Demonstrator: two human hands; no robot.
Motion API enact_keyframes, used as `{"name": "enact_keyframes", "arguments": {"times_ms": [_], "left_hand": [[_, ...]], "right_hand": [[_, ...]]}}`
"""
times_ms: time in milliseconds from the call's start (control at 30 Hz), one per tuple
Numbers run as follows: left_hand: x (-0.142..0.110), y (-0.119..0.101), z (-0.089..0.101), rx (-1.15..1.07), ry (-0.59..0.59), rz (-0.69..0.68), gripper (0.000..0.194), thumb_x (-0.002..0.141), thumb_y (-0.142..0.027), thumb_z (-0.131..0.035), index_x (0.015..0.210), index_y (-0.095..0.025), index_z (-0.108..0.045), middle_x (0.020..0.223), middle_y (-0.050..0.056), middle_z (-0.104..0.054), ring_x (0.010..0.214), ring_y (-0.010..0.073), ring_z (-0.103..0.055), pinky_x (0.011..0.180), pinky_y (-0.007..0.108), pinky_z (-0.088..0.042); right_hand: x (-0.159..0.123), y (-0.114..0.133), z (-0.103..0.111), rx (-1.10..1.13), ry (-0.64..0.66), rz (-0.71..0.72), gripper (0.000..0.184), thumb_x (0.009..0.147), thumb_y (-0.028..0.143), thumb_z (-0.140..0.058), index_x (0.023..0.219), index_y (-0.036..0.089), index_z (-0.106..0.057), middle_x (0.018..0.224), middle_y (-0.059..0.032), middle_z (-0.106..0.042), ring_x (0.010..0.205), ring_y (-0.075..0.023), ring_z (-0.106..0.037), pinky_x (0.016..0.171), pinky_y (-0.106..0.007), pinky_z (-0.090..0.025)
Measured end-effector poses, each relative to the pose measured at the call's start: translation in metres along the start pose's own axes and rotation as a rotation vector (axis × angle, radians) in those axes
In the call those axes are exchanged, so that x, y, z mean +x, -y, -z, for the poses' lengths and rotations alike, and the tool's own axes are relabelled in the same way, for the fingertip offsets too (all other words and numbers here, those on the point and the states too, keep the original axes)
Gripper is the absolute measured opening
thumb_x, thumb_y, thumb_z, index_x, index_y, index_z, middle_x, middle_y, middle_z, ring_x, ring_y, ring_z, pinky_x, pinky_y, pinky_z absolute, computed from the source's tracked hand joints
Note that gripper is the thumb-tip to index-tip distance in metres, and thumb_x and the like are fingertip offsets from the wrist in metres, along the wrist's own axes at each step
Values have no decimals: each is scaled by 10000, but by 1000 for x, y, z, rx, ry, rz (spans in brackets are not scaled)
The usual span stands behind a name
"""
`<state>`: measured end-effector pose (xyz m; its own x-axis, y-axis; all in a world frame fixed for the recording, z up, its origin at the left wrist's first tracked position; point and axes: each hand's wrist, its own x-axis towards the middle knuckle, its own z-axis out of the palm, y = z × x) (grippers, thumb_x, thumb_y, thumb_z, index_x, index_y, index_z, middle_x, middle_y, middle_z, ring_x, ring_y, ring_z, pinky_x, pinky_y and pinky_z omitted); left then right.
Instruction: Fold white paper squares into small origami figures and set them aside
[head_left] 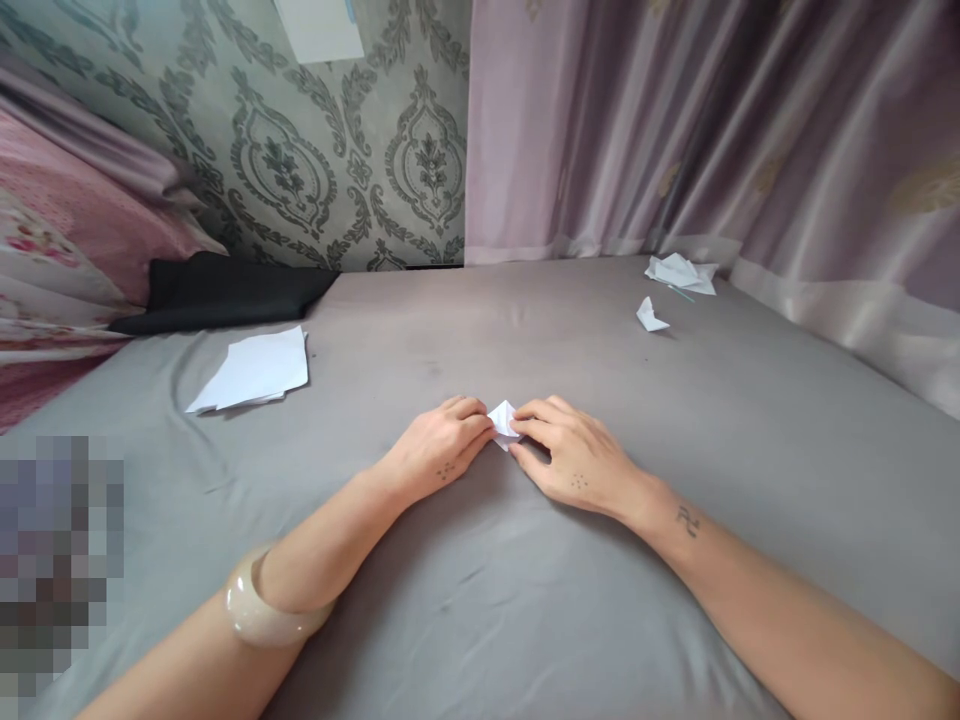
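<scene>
A small piece of folded white paper [505,420] is between my two hands on the grey sheet, its pointed top facing away from me. My left hand [448,440] grips its left edge with the fingers pressed together. On the other side, my right hand [571,450] has its fingertips on the right edge, with the thumb low near the front. Parts of the paper's sides are hidden under the fingers.
A stack of white paper sheets [259,368] lies at the left, before a black cloth [232,290]. At the back right are a folded paper boat-like shape [651,316] and a pile of folded papers [681,272]. Curtains [600,130] hang behind the grey-sheeted surface [480,620].
</scene>
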<state>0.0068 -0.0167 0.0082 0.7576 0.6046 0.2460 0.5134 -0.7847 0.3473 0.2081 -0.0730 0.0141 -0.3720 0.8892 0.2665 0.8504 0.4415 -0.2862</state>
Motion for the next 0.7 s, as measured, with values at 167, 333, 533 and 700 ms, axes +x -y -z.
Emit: {"name": "enact_keyframes", "arguments": {"times_ms": [167, 333, 533, 700], "left_hand": [[1, 0, -2, -16, -32, 73, 296, 942, -247, -371, 936, -190, -661, 1006, 96, -626, 919, 205, -581, 773, 305, -460], [7, -1, -1, -202, -70, 343, 191, 869, -250, -508, 808, -193, -680, 927, 46, -638, 742, 145, -584, 684, 266, -454], [10, 0, 2, -276, -61, 435, 206, 860, -269, -507, 806, -188, -688, 910, 43, -629, 709, 133, -567, 678, 259, -452], [11, -1, 1, -269, -65, 447, 232, 870, -267, -480, 821, -175, -688, 892, 60, -611, 750, 152, -570, 722, 281, -459]], "right_hand": [[2, -5, -5, 80, -35, -64, 236, 933, 227, -446, 904, 194, -678, 1003, -38, -662, 911, -178, -555, 763, -311, -451], [4, -8, -8, 188, -69, -207, 196, 912, 233, -493, 832, 205, -670, 957, -17, -650, 904, -163, -574, 767, -294, -440], [7, -10, -6, 371, -81, -351, 216, 877, 264, -522, 716, 215, -658, 931, -1, -632, 786, -126, -581, 736, -275, -429], [9, -9, -5, 414, -50, -469, 230, 857, 313, -522, 701, 212, -659, 965, -10, -621, 716, -118, -566, 692, -284, -425]]}}
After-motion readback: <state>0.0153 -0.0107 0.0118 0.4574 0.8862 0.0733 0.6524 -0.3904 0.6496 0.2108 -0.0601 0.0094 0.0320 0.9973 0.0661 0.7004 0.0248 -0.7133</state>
